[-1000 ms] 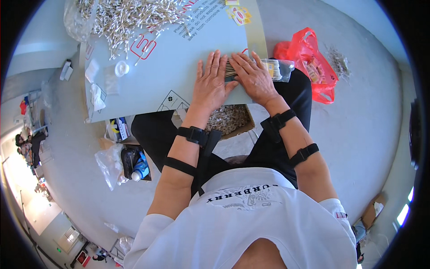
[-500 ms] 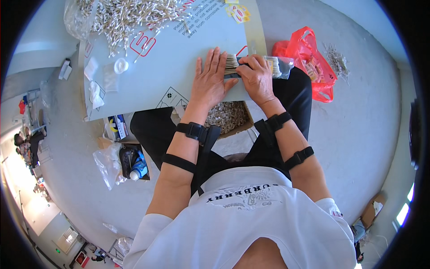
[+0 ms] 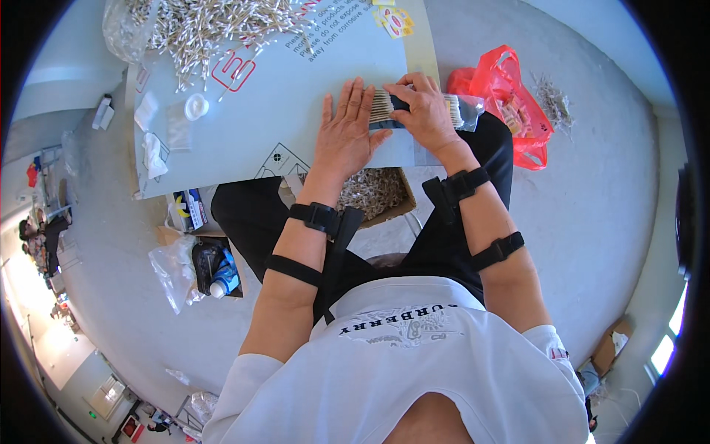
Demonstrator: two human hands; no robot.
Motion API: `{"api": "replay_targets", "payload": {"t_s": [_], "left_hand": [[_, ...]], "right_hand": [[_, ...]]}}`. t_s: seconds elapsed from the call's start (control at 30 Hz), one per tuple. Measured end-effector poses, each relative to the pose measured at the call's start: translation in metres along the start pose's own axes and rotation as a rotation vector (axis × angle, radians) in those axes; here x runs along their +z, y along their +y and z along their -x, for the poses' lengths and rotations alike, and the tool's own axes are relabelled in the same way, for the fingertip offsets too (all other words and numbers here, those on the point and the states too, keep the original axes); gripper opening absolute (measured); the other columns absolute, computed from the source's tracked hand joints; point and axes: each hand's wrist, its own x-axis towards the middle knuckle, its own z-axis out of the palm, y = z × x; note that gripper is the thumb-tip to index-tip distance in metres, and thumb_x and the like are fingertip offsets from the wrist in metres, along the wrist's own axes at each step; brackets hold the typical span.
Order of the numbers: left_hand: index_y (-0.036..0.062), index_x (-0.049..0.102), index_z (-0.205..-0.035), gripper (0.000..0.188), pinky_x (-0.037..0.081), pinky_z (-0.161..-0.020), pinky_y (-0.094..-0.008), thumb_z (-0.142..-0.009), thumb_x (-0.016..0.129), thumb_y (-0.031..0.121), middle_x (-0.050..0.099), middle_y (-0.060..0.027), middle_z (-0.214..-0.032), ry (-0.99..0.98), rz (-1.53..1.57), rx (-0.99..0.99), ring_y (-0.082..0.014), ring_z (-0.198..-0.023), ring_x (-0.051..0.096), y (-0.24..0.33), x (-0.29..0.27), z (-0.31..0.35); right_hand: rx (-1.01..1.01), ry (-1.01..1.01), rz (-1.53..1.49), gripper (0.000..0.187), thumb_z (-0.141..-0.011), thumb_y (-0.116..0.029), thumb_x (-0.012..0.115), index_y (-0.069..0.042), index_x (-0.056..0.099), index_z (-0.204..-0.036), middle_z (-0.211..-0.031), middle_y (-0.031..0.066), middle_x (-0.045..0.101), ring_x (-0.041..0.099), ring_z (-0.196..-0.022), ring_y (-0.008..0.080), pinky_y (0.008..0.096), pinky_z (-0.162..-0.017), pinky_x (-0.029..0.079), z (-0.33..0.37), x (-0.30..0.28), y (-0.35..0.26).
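Note:
My left hand (image 3: 346, 126) lies flat on the printed board (image 3: 244, 133), fingers stretched out. Its index finger and thumb are beside the left ends of a row of cotton swabs (image 3: 380, 106). Over that row my right hand (image 3: 429, 118) is curled, thumb and fingertips closing on a dark strip (image 3: 400, 102) that lies across the swabs. Whether the strip is a band or a separate piece, I cannot tell. More swabs show in a clear plastic bag (image 3: 470, 109) to the right of my right hand.
A large heap of loose swabs (image 3: 214, 33) covers the board's far left. A round white lid (image 3: 196, 107) and small clear bags lie nearer. Yellow labels (image 3: 396, 24) are at the back. Below stands a carton of swabs (image 3: 377, 191); a red bag (image 3: 510, 103) is at right.
My right hand has shifted slightly and its thumb and fingers have spread a little, baring more of the dark strip. The left hand stays in place.

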Motion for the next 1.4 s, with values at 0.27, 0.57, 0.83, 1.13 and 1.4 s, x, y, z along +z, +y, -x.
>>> {"api": "replay_targets", "payload": {"t_s": [0.27, 0.57, 0.83, 1.13, 1.4], "left_hand": [[0.0080, 0.027, -0.151, 0.077, 0.011, -0.118, -0.0510, -0.092, 0.053, 0.050, 0.022, -0.0126, -0.159, -0.011, -0.004, -0.003, -0.0259, -0.148, 0.017, 0.002, -0.001, -0.002], [0.0087, 0.024, -0.152, 0.074, 0.009, -0.119, -0.0494, -0.094, 0.052, 0.046, 0.020, -0.0108, -0.160, -0.034, -0.019, 0.000, -0.0247, -0.148, 0.015, 0.005, -0.002, -0.001], [0.0076, 0.023, -0.152, 0.075, 0.010, -0.119, -0.0494, -0.094, 0.052, 0.046, 0.018, -0.0105, -0.160, -0.055, 0.007, 0.025, -0.0253, -0.148, 0.015, 0.032, 0.005, -0.006], [0.0030, 0.025, -0.150, 0.076, 0.012, -0.119, -0.0478, -0.092, 0.056, 0.041, 0.020, -0.0148, -0.159, 0.007, 0.049, 0.072, -0.0262, -0.148, 0.017, 0.062, 0.017, -0.020], [-0.0016, 0.026, -0.148, 0.054, 0.023, -0.116, -0.0420, -0.103, 0.041, 0.024, 0.024, -0.0238, -0.154, 0.415, 0.729, -0.113, -0.0379, -0.144, 0.024, 0.061, 0.027, -0.040]], "right_hand": [[-0.076, -0.070, 0.087, 0.046, -0.065, -0.018, 0.080, -0.016, 0.071, -0.110, -0.106, 0.0038, 0.057, 0.053, -0.107, 0.0262, 0.0400, -0.093, 0.043, 0.004, -0.006, 0.001], [0.175, 0.058, 0.340, 0.051, -0.097, -0.042, 0.050, -0.024, 0.044, -0.144, -0.152, 0.0205, 0.030, 0.027, -0.141, 0.0400, 0.0517, -0.114, 0.020, 0.046, -0.034, 0.042], [0.252, -0.038, -0.119, 0.046, -0.100, -0.037, 0.049, -0.021, 0.045, -0.143, -0.152, 0.0220, 0.030, 0.034, -0.137, 0.0398, 0.0436, -0.113, 0.029, 0.052, -0.021, 0.046], [0.212, -0.025, -0.104, 0.045, -0.099, -0.033, 0.051, -0.018, 0.048, -0.141, -0.150, 0.0218, 0.032, 0.036, -0.136, 0.0391, 0.0429, -0.111, 0.031, 0.051, -0.021, 0.051], [0.878, 0.255, -1.302, 0.044, -0.099, -0.039, 0.053, -0.006, 0.059, -0.128, -0.106, 0.0021, 0.064, 0.063, -0.090, 0.0095, 0.0277, -0.076, 0.054, 0.042, -0.015, 0.069]]}}
